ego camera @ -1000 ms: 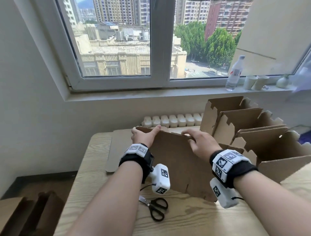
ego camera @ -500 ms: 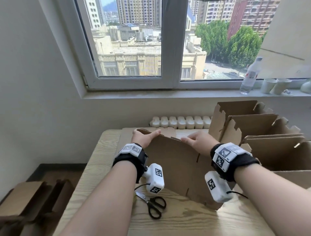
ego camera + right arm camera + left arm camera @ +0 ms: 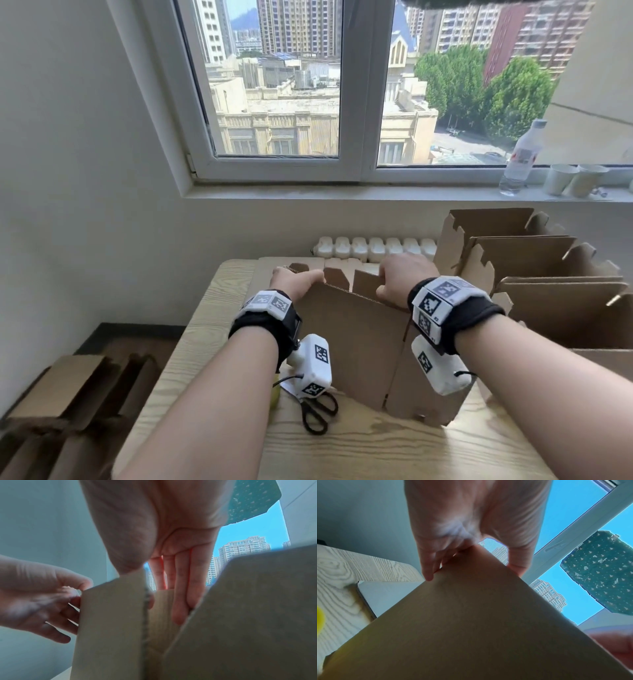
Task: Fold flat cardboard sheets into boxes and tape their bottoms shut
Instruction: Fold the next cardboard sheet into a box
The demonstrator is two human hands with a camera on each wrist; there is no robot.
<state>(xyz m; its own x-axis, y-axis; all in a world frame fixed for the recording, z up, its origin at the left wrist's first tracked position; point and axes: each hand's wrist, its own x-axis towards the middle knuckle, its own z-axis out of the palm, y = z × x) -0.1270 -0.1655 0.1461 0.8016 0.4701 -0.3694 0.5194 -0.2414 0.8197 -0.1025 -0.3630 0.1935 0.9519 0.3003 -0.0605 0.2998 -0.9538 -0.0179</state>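
Observation:
A brown cardboard box (image 3: 346, 346) stands upright on the wooden table (image 3: 376, 448), opened along a corner crease, with its notched flaps pointing up. My left hand (image 3: 296, 279) pinches the top left edge of the box (image 3: 471, 615) between thumb and fingers (image 3: 428, 574). My right hand (image 3: 400, 277) reaches over the top edge. Its straight fingers (image 3: 178, 595) press on an inner cardboard flap (image 3: 161, 622) between two outer flaps, and the thumb is mostly hidden. The left hand (image 3: 42, 595) also shows in the right wrist view.
Black scissors (image 3: 318, 411) lie in front of the box, beside something yellow (image 3: 274, 397). Several folded boxes (image 3: 534, 274) stand close on the right. Flat sheets (image 3: 270, 274) lie under the box. More cardboard (image 3: 68, 394) sits on the floor at left. A bottle (image 3: 520, 154) and cups (image 3: 575, 178) stand on the sill.
The leaning cardboard has been opened into a standing box shape. My right hand has gone from holding the top edge to reaching its fingers down inside. The left hand keeps its hold.

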